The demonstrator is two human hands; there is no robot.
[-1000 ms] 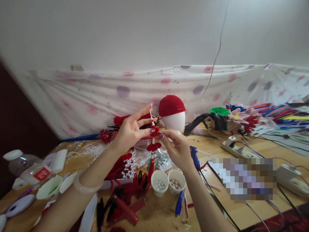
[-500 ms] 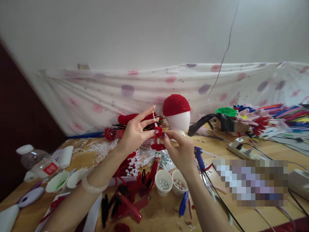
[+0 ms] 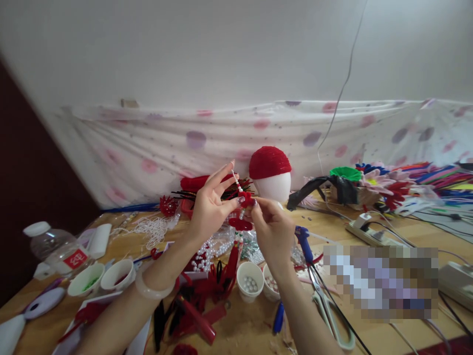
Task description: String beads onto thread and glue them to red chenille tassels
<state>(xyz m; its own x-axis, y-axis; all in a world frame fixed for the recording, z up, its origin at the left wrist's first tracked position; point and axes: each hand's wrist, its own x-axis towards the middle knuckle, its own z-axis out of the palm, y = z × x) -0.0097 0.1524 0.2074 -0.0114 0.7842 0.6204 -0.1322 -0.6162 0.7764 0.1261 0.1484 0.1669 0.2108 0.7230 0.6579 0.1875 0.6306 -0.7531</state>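
Observation:
Between my two hands hangs a beaded tassel pendant point(image 3: 240, 224), with a red flower-like piece above, a flat red piece under it and a red tassel below. My left hand point(image 3: 209, 209) pinches the flower piece's left side between thumb and fingers, while its raised index finger touches the upper loop of small white and red beads. From the right, my right hand point(image 3: 275, 229) pinches the same flower piece at its edge. The fingertips partly hide it. Behind them stands a white foam head point(image 3: 273, 186) wearing a red cap point(image 3: 270, 162).
Paper cups of beads point(image 3: 250, 283) stand below my hands. A blue glue gun point(image 3: 304, 244) and scissors point(image 3: 327, 305) lie to the right, near a power strip point(image 3: 360, 226). Bowls point(image 3: 117, 276) and a plastic bottle point(image 3: 51, 241) are on the left. Red craft pieces lie in front.
The pendant has tilted, its lower part swinging left and its flower piece shifting slightly right. My right forearm has moved left, covering more of one bead cup and showing more of the scissors.

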